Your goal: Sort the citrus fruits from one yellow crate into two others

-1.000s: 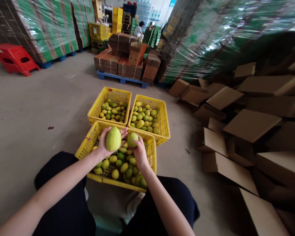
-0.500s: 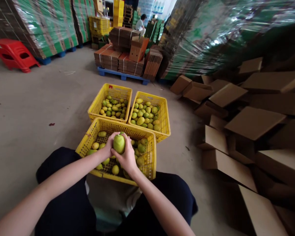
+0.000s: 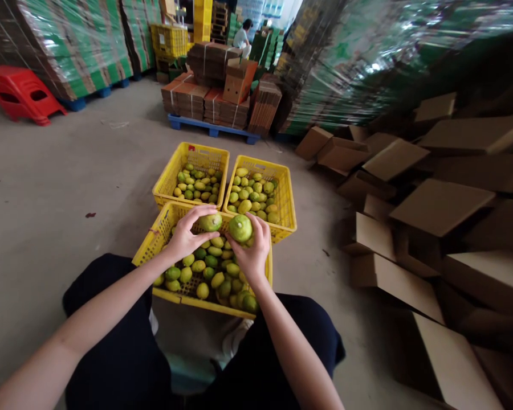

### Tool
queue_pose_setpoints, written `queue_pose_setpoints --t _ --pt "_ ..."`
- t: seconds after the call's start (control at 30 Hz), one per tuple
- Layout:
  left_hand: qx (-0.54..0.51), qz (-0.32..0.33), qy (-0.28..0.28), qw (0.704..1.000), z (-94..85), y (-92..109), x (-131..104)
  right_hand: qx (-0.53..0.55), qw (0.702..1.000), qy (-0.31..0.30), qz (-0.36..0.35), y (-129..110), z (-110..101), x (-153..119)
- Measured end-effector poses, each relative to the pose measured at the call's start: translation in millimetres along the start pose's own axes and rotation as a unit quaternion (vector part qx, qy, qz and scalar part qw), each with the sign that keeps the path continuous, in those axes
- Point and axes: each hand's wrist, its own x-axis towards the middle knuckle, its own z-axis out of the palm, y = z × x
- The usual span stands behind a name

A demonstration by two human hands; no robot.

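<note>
Lemons [image 3: 211, 274] in shades of green and yellow lie loose in a yellow plastic crate [image 3: 154, 246] on a concrete floor [image 3: 111, 199], between the knees of a person in dark trousers [image 3: 115, 330], who lifts two of the fruit above it. The left hand [image 3: 184, 234] is partly closed, pinching a yellow-green lemon [image 3: 210, 222] on its side, fingers over the top and thumb beneath. The right hand [image 3: 255, 247], curled about as far, grips a rounder, greener lemon [image 3: 240, 228], thumb on the near side and fingers around the far side. A narrow gap separates the two fruit.

The near crate's slotted bottom shows between lemons at its left, while the fruit sit closer together toward its right. Just beyond stand two more yellow crates, side by side: the far-left crate [image 3: 165, 181] holds mostly small lemons below its rim, and the far-right crate [image 3: 287, 196] holds a yellower lot.

At right, brown cartons [image 3: 444, 208] lie in a tumbled heap. In the background, strapped bundles of flattened cardboard [image 3: 226, 115] and one upright carton [image 3: 238, 85] rest on a blue pallet [image 3: 214, 130], with a red stool [image 3: 23, 94] at far left.
</note>
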Motion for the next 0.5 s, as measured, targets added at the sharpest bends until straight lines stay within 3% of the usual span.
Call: queue_pose_setpoints --t 0.13,0.5 --pt "0.054 0.037 0.0 0.998 2.1 2.1 -0.4 0.009 1.0 -0.027 -0.007 0.7 6.8 -5.6" --pt "0.028 0.069 -0.016 0.997 4.1 -1.4 -1.3 0.012 1.0 -0.015 -0.025 -1.1 2.7 -3.5"
